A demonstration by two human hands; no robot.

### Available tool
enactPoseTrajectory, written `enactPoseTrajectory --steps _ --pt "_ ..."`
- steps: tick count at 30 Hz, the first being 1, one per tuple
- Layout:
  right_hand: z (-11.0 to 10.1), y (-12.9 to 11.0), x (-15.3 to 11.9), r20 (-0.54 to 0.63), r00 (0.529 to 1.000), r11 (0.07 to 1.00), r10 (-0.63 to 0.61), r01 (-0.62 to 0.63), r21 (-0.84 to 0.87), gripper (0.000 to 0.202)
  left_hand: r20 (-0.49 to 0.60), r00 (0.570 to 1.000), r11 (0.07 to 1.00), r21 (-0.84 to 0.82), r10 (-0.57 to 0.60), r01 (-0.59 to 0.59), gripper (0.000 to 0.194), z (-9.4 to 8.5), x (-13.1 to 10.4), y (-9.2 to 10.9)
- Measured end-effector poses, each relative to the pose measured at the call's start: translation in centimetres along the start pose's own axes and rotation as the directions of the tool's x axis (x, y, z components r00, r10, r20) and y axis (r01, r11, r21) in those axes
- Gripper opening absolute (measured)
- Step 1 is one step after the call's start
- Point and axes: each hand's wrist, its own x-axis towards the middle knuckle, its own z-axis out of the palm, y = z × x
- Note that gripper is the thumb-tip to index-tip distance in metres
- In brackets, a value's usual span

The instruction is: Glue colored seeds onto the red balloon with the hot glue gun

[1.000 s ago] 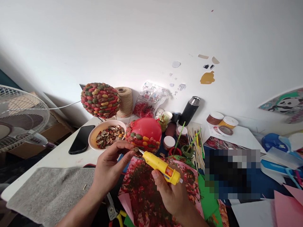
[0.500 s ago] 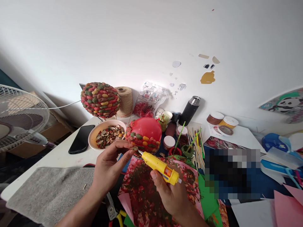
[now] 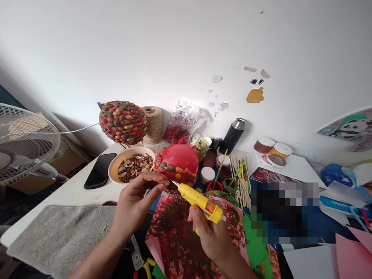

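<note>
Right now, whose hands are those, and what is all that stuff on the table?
Those hands belong to one person wearing a camera on their head, so the picture looks down at their own work. The right hand holds a yellow glue gun. The left hand pinches a small seed at its fingertips, close to the gun's tip. Just behind sits a red balloon with coloured seeds stuck round its lower part. Beside it are a bowl of seeds, a black phone, and a finished seed-covered ball. Further back stand a twine roll, a black flask, paint pots and brushes.
</note>
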Motion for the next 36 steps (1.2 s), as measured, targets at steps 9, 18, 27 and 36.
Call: enactPoseTrajectory --steps 9,18,27,36 --pt "0.0 0.1 0.0 0.010 1.000 1.000 -0.011 0.011 0.006 0.061 0.015 1.000 0.997 0.073 0.012 -0.013 0.019 0.3 0.0 0.6" --pt "0.2 0.4 -0.1 0.009 1.000 1.000 -0.017 0.017 -0.013 0.064 0.034 0.998 0.989 0.135 0.058 -0.063 0.014 0.6 0.1 0.9" --pt "0.6 1.9 -0.8 -0.040 0.999 0.999 0.009 -0.007 0.044 0.062 0.024 0.996 0.985 0.146 0.091 -0.093 0.012 -1.1 0.4 0.5" --pt "0.7 2.1 -0.9 -0.070 0.997 0.997 -0.026 0.031 0.068 0.057 0.027 0.906 0.756 0.542 0.422 -0.368 0.008 -4.2 7.0 2.9"
